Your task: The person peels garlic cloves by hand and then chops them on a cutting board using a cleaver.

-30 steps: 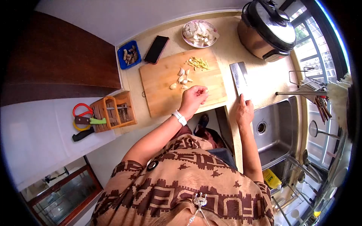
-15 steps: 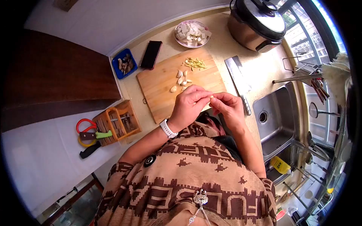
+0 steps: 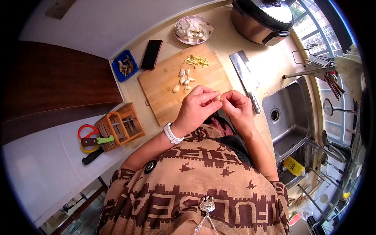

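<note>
Clove (image 3: 219, 98) x1 btwn L hand (image 3: 196, 107) & R hand (image 3: 239, 111), 1 knife (image 3: 243, 73) nr.

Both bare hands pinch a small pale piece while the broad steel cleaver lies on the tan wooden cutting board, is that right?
Not quite: in the head view, the broad steel cleaver lies on the beige countertop, beside the tan wooden cutting board. The rest is right.

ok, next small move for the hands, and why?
I'd probably have the right hand peel the small pale piece, likely garlic, while the left hand steadies it: both hands meet at it, and the knife lies unheld beside the cutting board.
</note>
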Action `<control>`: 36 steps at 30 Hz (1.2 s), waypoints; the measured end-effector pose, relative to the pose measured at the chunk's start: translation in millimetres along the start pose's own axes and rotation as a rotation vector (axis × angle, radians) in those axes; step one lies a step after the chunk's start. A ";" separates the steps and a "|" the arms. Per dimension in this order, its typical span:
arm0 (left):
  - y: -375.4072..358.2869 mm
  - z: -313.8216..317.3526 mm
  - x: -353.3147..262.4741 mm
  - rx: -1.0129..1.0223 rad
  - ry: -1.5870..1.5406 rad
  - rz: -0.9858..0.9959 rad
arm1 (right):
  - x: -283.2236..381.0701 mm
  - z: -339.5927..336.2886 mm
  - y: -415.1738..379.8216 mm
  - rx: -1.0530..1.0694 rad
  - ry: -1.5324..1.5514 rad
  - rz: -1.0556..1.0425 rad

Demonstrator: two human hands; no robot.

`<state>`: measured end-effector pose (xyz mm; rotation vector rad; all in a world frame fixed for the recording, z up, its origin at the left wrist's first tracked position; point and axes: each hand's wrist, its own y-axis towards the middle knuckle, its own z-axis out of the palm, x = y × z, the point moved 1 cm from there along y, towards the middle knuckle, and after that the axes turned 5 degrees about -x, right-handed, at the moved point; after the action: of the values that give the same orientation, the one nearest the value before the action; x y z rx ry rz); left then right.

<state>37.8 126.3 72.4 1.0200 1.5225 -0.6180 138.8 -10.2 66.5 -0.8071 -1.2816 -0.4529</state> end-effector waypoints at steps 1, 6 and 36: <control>0.8 0.2 -2.1 0.015 -0.020 -0.003 | 0.2 -1.5 -0.5 0.001 0.001 0.000; -0.2 -2.1 -5.5 0.114 -0.344 -0.308 | 2.1 -4.6 -4.1 0.084 0.053 -0.065; -11.2 -55.0 93.5 -0.085 -0.381 -0.628 | -21.7 -51.5 10.7 -0.238 -0.014 0.042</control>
<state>2.3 191.4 -7.6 0.3106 1.4975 -1.1032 175.0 -44.4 38.9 -1.0364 -1.2356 -0.5741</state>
